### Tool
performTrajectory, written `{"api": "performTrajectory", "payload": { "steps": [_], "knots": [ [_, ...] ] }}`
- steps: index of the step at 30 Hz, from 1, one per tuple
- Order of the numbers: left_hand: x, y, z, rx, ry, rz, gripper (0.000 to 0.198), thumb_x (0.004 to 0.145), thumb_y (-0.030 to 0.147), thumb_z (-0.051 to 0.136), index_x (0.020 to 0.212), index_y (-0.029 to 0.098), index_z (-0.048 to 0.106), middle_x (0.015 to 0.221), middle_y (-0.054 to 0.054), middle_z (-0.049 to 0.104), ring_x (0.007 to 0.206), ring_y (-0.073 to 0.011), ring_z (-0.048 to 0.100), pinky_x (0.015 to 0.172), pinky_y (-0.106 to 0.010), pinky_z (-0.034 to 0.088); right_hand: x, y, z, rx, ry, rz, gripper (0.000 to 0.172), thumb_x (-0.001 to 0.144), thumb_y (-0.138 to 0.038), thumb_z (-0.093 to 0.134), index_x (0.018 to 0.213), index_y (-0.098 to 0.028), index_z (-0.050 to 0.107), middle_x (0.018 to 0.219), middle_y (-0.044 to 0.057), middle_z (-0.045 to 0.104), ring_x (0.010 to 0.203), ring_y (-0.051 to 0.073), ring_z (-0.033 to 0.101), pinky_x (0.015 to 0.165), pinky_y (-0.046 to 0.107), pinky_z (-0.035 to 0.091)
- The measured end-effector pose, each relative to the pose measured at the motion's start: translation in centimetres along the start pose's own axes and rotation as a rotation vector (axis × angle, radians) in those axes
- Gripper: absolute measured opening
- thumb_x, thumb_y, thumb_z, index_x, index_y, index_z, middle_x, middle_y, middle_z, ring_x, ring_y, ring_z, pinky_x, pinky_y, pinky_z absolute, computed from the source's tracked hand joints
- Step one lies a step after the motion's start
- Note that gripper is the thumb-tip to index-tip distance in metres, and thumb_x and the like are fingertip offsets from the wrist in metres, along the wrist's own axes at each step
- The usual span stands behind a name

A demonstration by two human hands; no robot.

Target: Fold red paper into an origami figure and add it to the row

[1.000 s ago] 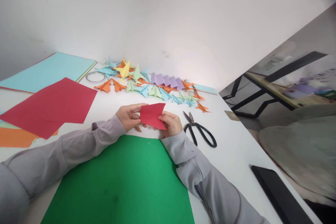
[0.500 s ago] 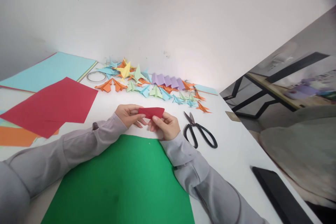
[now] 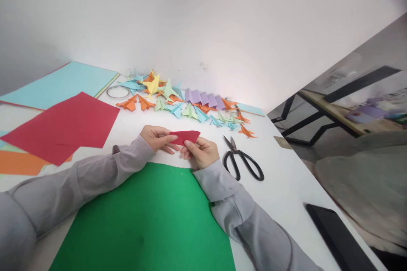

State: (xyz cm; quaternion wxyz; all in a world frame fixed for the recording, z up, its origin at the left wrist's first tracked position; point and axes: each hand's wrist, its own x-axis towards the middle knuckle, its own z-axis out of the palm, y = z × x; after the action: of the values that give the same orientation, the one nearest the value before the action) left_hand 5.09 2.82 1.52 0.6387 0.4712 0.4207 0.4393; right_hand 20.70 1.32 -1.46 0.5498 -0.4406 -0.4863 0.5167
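A small folded piece of red paper is held between both hands, just above the far edge of a green sheet. My left hand pinches its left end between thumb and fingers. The right end is gripped by my right hand, whose thumb presses on the near face while the fingers are partly hidden behind the paper. Black-handled scissors lie to the right of my right hand, blades pointing away and slightly spread.
Folded paper shapes in several colours line the wall. Large red sheets, an orange sheet and a blue sheet lie at left. A wire ring rests behind. A black flat device sits near the right table edge.
Both hands keep their pinch on the red paper, which has barely shifted. The whole view has moved very slightly.
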Motion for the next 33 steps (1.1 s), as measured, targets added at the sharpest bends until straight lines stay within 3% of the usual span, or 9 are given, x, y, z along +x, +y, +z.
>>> {"api": "performTrajectory", "payload": {
  "steps": [9, 33],
  "knots": [
    [0.9, -0.7, -0.5, -0.027, -0.012, -0.062, 0.036, 0.046, 0.035, 0.08, 0.06, 0.01, 0.057, 0.048, -0.003, 0.063, 0.055, -0.0214, 0.066, 0.044, -0.024, 0.053, 0.0, 0.0, -0.1, -0.017, -0.032, 0.01, 0.022, 0.06, -0.036, 0.074, 0.061, -0.015, 0.065, 0.051, 0.002, 0.065, 0.036, 0.009, 0.053, 0.036, 0.02, 0.042],
    [0.9, -0.5, -0.6, -0.056, -0.05, -0.126, 0.037, 0.045, 0.036, 0.08, 0.061, 0.01, 0.059, 0.05, -0.004, 0.064, 0.052, -0.0199, 0.066, 0.045, -0.024, 0.055, -0.3, -0.9, 0.0, -0.046, -0.015, 0.065, 0.025, 0.059, -0.038, 0.073, 0.058, -0.015, 0.062, 0.048, 0.001, 0.064, 0.032, 0.008, 0.05, 0.033, 0.019, 0.04]
  ]
}}
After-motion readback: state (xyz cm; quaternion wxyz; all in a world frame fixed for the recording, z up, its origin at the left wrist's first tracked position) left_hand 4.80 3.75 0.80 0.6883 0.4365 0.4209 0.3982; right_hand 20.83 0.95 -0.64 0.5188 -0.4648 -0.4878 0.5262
